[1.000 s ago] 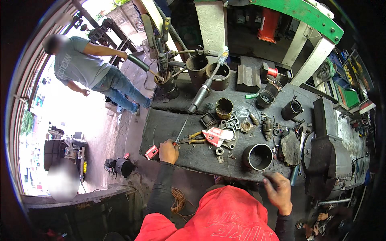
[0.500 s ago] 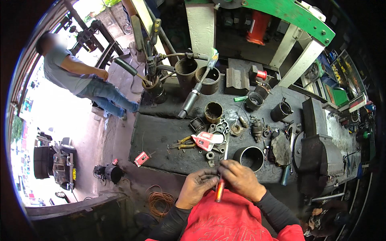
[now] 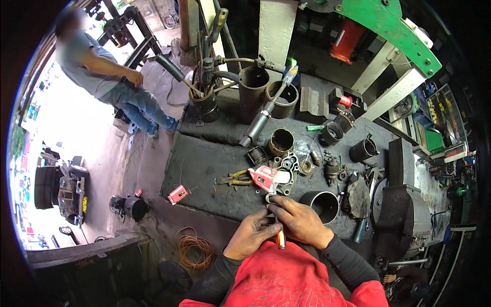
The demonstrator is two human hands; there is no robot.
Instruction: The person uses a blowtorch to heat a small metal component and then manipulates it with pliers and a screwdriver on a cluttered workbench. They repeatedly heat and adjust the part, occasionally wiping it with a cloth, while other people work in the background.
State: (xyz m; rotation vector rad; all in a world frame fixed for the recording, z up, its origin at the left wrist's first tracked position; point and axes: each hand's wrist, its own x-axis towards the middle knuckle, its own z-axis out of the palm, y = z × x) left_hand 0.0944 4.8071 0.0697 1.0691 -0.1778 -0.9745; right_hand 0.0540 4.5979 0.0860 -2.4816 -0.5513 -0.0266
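Both hands meet in front of my red shirt at the bench's near edge. My left hand and my right hand are closed around a screwdriver-like tool with a shiny red-orange handle. Its handle sticks out below my fingers, while my grip covers the rest. A small grey metal ring shows at my right fingertips; whether I hold it is unclear. Just beyond lie a torn red-and-white carton, a grey metal casting and yellow-handled pliers.
A wide dark cylinder stands right of my hands. Farther back are a rusty cup, a gear part and a torch-like tool across cans. A small red box sits left. Another person stands beyond the bench.
My view has shifted, so the bench sits slightly differently. The long shaft seen above my fingers is no longer visible; a small ring shows there, and less of the red handle sticks out.
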